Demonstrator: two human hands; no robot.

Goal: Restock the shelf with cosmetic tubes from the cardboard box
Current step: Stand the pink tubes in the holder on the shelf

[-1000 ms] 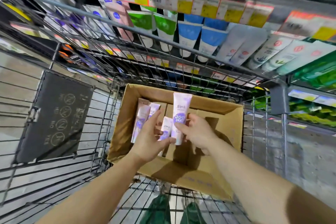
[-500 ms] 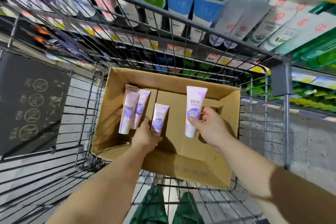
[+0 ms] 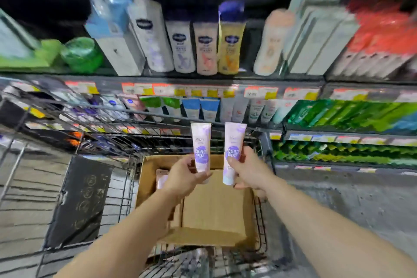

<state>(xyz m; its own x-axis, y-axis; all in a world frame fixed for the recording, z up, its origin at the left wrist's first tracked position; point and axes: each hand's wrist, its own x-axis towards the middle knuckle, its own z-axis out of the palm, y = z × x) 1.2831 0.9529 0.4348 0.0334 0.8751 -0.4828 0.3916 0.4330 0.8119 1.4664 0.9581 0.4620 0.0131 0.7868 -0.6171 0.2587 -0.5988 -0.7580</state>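
My left hand (image 3: 183, 176) grips a pale pink tube with a purple label (image 3: 200, 146), held upright above the box. My right hand (image 3: 249, 170) grips a second matching tube (image 3: 233, 151), also upright, close beside the first. Both tubes are raised over the open cardboard box (image 3: 216, 210), which sits in the wire shopping cart (image 3: 126, 187). Another tube (image 3: 161, 178) lies in the box's far left corner, partly hidden by my left hand. Ahead, the shelf row of tubes (image 3: 203, 108) stands just beyond the cart's far rim.
Lotion bottles (image 3: 205, 45) and boxed products (image 3: 320, 36) fill the shelf above. Green packs (image 3: 343, 115) sit at the right. A dark sign panel (image 3: 81, 201) hangs on the cart's left side. Price tags (image 3: 203, 91) line the shelf edge.
My left hand has picked up a tube from the box. Both hands have risen with their tubes, and the view has tilted upward toward the shelves.
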